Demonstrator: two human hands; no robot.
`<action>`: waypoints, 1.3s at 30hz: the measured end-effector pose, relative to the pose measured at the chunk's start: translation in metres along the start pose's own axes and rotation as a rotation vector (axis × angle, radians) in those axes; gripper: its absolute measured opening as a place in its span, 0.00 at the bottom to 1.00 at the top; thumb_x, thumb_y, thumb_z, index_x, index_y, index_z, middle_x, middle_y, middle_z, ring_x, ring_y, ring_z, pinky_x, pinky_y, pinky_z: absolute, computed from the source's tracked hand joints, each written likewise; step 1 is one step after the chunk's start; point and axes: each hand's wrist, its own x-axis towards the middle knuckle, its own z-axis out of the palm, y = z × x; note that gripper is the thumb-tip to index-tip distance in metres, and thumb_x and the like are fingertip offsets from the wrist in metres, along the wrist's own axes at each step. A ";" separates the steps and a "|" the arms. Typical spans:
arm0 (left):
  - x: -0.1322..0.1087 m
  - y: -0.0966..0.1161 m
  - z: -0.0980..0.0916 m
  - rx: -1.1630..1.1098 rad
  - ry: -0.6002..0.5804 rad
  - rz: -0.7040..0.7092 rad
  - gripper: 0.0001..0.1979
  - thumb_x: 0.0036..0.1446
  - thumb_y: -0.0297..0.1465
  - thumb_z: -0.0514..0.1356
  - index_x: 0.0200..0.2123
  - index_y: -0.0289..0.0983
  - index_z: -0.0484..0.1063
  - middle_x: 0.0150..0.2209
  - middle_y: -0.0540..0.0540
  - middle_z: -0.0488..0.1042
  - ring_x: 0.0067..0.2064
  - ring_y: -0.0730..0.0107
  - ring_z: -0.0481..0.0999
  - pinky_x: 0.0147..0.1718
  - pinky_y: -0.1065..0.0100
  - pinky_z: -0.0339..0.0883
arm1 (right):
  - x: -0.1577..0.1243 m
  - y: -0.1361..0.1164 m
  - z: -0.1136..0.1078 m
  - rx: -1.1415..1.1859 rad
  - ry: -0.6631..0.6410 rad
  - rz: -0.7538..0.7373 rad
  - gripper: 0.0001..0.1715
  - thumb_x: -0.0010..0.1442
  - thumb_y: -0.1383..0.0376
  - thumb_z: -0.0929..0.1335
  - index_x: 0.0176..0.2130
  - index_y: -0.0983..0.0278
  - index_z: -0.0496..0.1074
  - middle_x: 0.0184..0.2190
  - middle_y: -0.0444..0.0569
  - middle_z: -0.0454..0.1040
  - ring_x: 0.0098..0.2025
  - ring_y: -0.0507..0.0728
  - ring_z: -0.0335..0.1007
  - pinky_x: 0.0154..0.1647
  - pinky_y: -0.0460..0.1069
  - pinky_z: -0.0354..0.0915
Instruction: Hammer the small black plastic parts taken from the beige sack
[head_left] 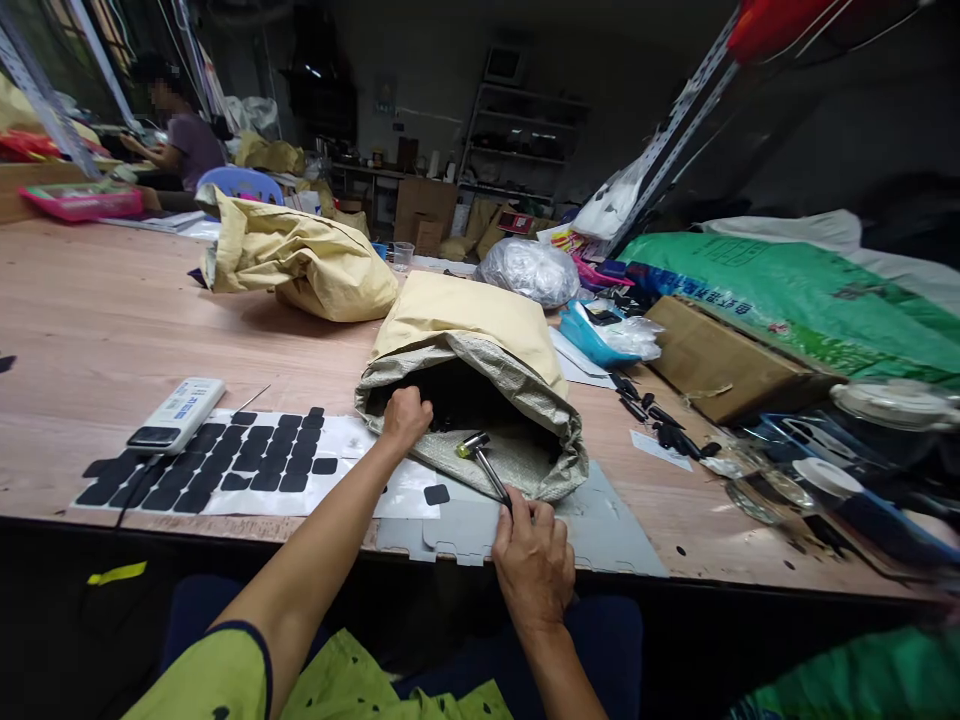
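A tan woven sack (pixel 469 310) lies on its side in front of me, its grey-lined mouth gaping towards me and its inside dark. My left hand (pixel 407 416) is at the left of that mouth, fingers curled; what they hold, if anything, is hidden. Below the opening, my right hand (pixel 534 555) grips the handle of a small hammer (pixel 491 473). The hammer's head, with a yellowish face, rests at or just above the sack's lower lip. Under the sack lies a grey sheet (pixel 480 535). Black rounded square pads (pixel 277 455) sit in rows on white backing to the left.
A white electronic device (pixel 177 415) with a cable lies left. Another tan sack (pixel 322 262) stands behind. Right are black pieces (pixel 660 420), a cardboard box (pixel 739 365), clear jars (pixel 780 490) and a green bag (pixel 817 290). A person (pixel 184 135) sits far left.
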 end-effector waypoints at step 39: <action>-0.097 -0.050 -0.003 -0.210 -0.206 0.368 0.09 0.53 0.29 0.64 0.39 0.39 0.79 0.36 0.47 0.73 0.41 0.63 0.69 0.41 0.64 0.65 | -0.031 0.009 -0.045 0.811 -0.425 0.274 0.30 0.64 0.45 0.57 0.49 0.63 0.70 0.29 0.48 0.76 0.30 0.56 0.73 0.33 0.48 0.68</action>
